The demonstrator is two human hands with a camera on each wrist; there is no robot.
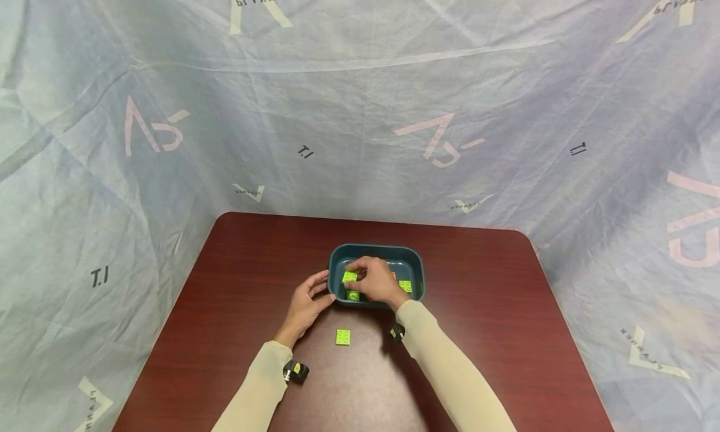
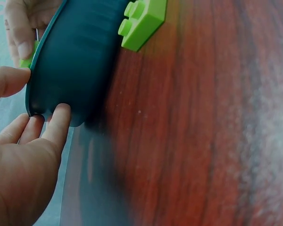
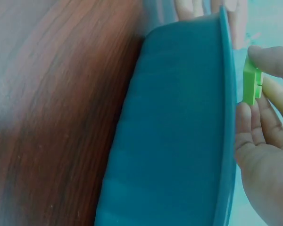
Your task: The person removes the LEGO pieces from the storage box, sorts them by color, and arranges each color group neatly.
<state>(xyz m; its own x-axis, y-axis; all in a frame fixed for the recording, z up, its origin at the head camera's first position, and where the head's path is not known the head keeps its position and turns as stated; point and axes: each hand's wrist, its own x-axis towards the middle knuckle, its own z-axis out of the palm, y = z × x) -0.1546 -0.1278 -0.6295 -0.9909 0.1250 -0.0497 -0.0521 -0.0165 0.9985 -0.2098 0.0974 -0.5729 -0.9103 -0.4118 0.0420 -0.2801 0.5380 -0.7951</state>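
Observation:
A dark teal plastic tub stands on the table with several toy building bricks in it. My right hand is over the tub and pinches a lime-green brick between thumb and fingers, level with the rim in the right wrist view. Below that brick lies another green brick, and a further green brick sits at the tub's right side. An orange piece is mostly hidden by my right hand. My left hand touches the tub's left end from outside, fairly straight fingers on its wall and thumb at the rim.
One loose green brick lies studs up on the reddish-brown table, in front of the tub. Grey printed sheeting hangs behind the table and along both sides.

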